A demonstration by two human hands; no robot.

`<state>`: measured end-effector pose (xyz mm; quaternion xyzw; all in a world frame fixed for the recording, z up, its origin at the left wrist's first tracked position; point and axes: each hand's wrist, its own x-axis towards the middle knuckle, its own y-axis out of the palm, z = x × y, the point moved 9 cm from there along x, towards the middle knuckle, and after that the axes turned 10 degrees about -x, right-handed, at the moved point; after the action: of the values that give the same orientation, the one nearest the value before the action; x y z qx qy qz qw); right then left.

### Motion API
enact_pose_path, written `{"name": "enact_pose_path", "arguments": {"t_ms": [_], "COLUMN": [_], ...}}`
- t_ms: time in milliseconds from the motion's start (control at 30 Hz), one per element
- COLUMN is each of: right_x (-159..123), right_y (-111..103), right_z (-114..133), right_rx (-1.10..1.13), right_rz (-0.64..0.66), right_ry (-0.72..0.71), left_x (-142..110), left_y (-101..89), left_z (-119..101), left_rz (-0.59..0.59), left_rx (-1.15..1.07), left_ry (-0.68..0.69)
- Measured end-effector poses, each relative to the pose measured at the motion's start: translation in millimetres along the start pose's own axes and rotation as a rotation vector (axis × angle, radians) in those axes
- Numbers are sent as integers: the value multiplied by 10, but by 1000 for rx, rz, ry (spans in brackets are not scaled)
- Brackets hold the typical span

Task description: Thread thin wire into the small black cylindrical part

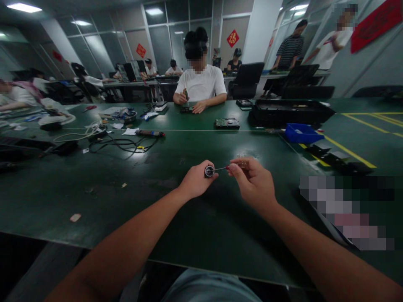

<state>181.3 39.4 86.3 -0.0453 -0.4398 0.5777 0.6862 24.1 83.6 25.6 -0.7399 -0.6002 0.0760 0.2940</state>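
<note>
My left hand (197,180) is closed around a small black cylindrical part (209,171), whose round open end with a pale rim faces me. In my right hand (256,182) is a screwdriver (242,164) with a see-through brownish handle and a red collar. Its thin shaft points left, and the tip meets the round end of the cylinder; how deep it goes I cannot tell. Both hands are just above the green table (176,235), near its middle. My fingers hide most of the cylinder's body.
Across the table a person (201,84) in a white shirt works with a screwdriver. A hard drive (227,123), a blue bin (302,133) and a long black tray (289,112) lie ahead to the right. Black cables (126,144) and an electric screwdriver (149,133) lie ahead to the left.
</note>
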Motion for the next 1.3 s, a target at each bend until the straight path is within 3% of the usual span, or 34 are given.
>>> {"name": "enact_pose_path", "arguments": {"t_ms": [167,367,600,733,867,1233,1300], "right_x": [-8,-11,-43,-60,-46,65,60], "right_y": [-76,-68,111,112,63,206,217], "right_z": [73,87,284,307,199,-520,-574], "right_rx": [-245,-271,-71,-101,-77,583,630], "right_rz": [-52,-50,201,214,136,-7,-21], "right_ry": [-48,-60,-267,-272,-157,406,438], "left_x": [-4,3,7,3,2,-5,-5], "left_y": [29,52,48,62,58,48,36], "left_z": [-14,-13,19,15,-2,-71,-66], "left_rz": [24,50,46,57,55,54,47], "left_rx": [21,51,49,70,62,41,40], "left_ry": [23,28,28,15,5,37,30]}}
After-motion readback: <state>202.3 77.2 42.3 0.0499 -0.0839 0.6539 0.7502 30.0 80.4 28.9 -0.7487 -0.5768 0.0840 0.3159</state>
